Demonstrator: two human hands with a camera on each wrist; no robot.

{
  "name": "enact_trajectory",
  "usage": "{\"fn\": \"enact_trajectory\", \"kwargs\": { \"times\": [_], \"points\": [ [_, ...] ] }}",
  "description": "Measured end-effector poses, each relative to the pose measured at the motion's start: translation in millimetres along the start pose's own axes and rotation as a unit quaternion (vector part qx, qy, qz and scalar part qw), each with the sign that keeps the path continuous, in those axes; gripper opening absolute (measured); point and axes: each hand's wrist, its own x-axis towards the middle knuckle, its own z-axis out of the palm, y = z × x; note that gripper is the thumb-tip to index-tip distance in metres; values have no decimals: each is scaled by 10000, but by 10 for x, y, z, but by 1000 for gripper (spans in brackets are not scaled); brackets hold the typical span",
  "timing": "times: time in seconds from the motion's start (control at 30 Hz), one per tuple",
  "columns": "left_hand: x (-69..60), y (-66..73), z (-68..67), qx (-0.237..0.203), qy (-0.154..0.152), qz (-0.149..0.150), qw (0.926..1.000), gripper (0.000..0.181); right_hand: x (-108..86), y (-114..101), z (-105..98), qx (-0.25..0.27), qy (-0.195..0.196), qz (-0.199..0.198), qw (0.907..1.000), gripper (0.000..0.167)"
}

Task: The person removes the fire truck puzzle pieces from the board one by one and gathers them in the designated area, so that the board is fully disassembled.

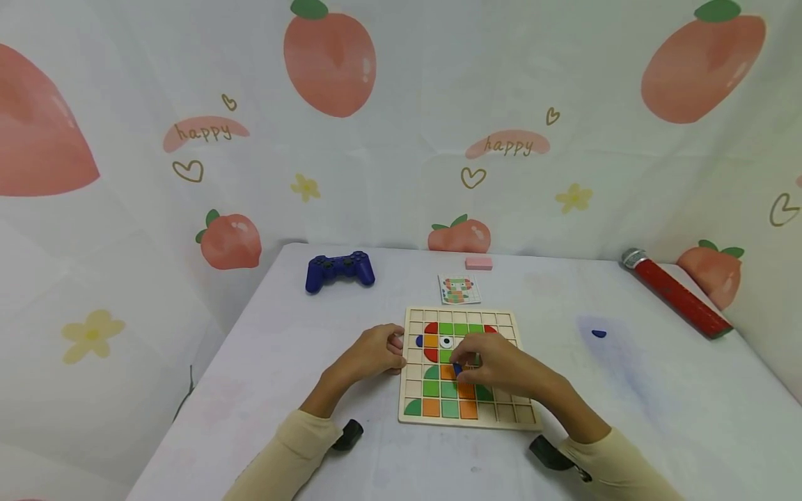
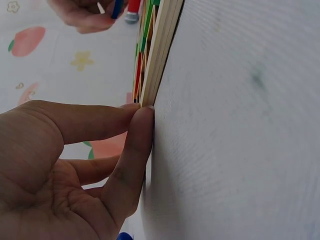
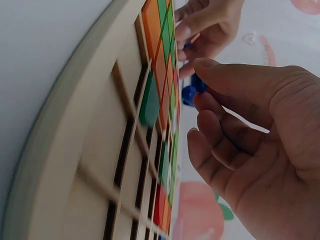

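Note:
A wooden grid board point(image 1: 523, 416) lies on the table, partly filled with red, orange, green and blue tiles and a white eye tile point(image 1: 446, 342). My left hand point(image 1: 374, 351) holds the board's left edge; in the left wrist view thumb and finger meet at its side. Above the board's middle, my right hand point(image 1: 498, 363) pinches a small blue piece point(image 1: 458, 369) between thumb and index finger. In the right wrist view that blue piece point(image 3: 198, 83) is held above the tiles, its exact shape partly hidden by the fingers. My right hand covers some of the tiles beneath it.
A pattern card point(image 1: 459, 289) lies behind the board, with a pink block point(image 1: 479, 264) farther back. To the left is a blue game controller point(image 1: 340, 270). A blue half-round piece point(image 1: 599, 334) and a red microphone point(image 1: 679, 296) lie on the right.

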Motion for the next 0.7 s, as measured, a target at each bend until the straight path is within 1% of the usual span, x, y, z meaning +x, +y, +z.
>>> {"fn": "enact_trajectory", "kwargs": {
  "times": [0.3,0.5,0.7],
  "points": [
    [-8,17,-13,108,16,-19,9999,59,213,-174,173,-27,-179,-151,9997,18],
    [-6,5,-17,160,20,41,9999,60,328,-277,298,85,-335,-235,9991,19],
    [3,-8,-15,156,28,138,9998,61,394,-367,392,171,-354,-169,9991,20]
  ]
}}
